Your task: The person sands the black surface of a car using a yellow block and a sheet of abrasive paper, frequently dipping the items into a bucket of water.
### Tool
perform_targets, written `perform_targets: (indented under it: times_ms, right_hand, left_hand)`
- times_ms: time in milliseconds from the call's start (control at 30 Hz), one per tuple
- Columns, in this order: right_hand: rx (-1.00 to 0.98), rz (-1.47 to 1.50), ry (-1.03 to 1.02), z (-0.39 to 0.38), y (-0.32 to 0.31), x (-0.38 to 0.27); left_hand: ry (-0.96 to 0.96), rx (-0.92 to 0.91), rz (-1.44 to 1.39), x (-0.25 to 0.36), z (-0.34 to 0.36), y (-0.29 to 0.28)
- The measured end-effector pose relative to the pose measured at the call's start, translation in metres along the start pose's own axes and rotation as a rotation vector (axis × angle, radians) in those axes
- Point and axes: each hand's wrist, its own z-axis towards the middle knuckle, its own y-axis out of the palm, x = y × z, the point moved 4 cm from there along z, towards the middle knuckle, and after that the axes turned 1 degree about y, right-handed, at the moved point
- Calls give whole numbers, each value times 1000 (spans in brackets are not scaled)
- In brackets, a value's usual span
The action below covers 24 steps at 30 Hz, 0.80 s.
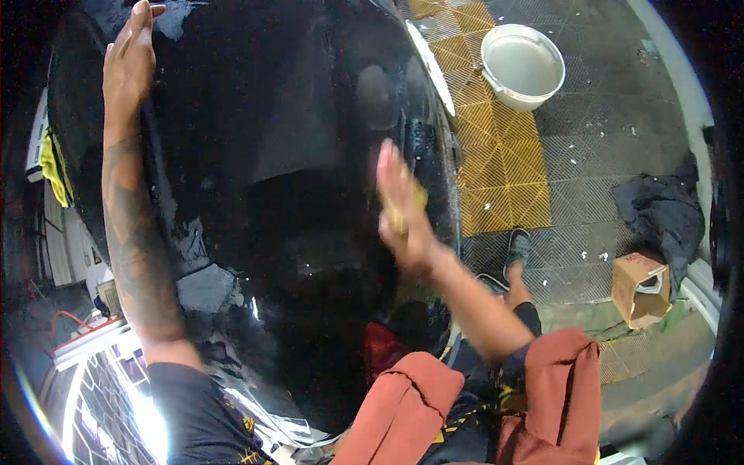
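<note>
A glossy black car body panel (298, 116) fills the middle of the head view, with wet streaks and dull grey patches on it. My left hand (130, 70) is stretched out at the panel's far left, its fingers extended and holding nothing. Over the panel's right side, my right hand (403, 205) is smeared by motion. A small yellow pad (419, 195) shows beside its palm and between its fingers; most of it is hidden by the hand.
A white bucket (525, 101) stands on the yellow and grey floor tiles (504, 182) at the far right. Nearer lie a dark cloth (659, 217) and an open cardboard box (629, 280). A yellow cloth (53, 167) hangs beyond the panel's left. White scraps dot the floor.
</note>
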Motion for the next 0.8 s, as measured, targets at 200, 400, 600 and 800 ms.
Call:
perform_targets:
  times_ms: [200,400,600,800]
  right_hand:
    - [6,106,119,22,0,5]
    - [-91,32,29,-7,7,-25]
    - [-74,97,37,3,5,-25]
    - [-116,54,-30,-6,9,-40]
  left_hand:
    - [74,-1,-50,-6,6,2]
    - [36,-27,-42,-3,1,0]
    - [51,9,-34,-5,6,2]
    - [-45,-36,-38,35,-14,-5]
